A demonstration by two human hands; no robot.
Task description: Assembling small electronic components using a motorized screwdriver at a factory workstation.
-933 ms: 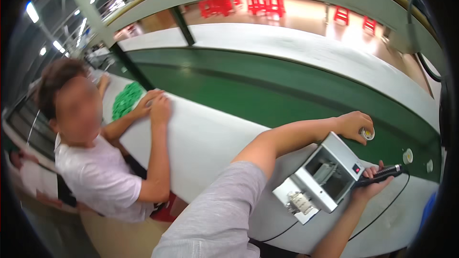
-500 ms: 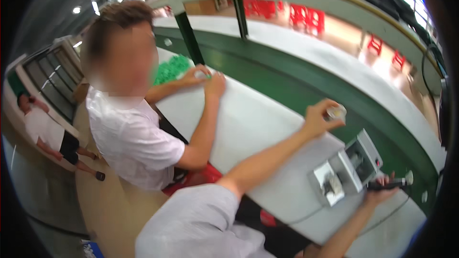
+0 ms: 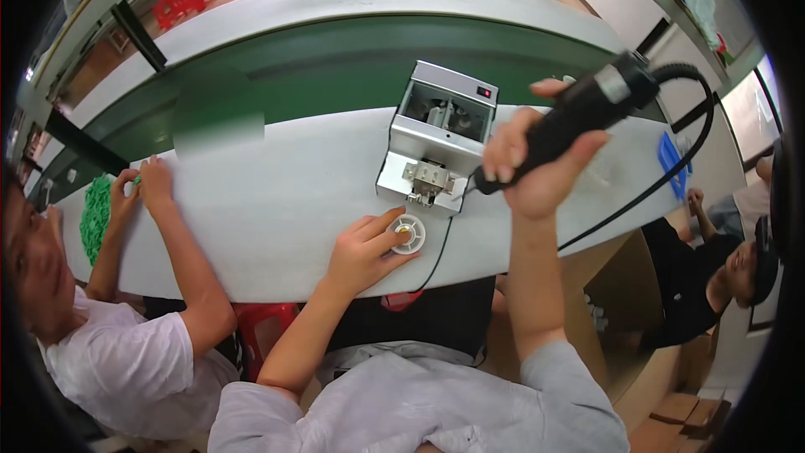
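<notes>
My left hand (image 3: pixel 362 253) grips a small round white plastic part (image 3: pixel 417 245), ring-shaped with spokes and a yellowish centre, just above the white table. My right hand (image 3: pixel 543 166) is wrapped round a black electric screwdriver (image 3: pixel 579 109) with a cord at its back end. The screwdriver slants down to the left, its tip at the front outlet of a silver-grey screw feeder (image 3: pixel 436 138). Whether a screw sits on the tip is too small to tell. The white part is just in front of the feeder.
The white table (image 3: pixel 277 193) curves across the view, with a green strip (image 3: pixel 335 54) behind it. At left a co-worker handles small green pieces beside a green pile (image 3: pixel 96 218). A blue tray (image 3: pixel 671 164) lies at the right end. An open cardboard box (image 3: pixel 616 302) stands below, near another person.
The view has swung right and down onto the table. My left hand has brought the white part near the feeder, and the screwdriver in my right hand now points at the feeder's outlet.
</notes>
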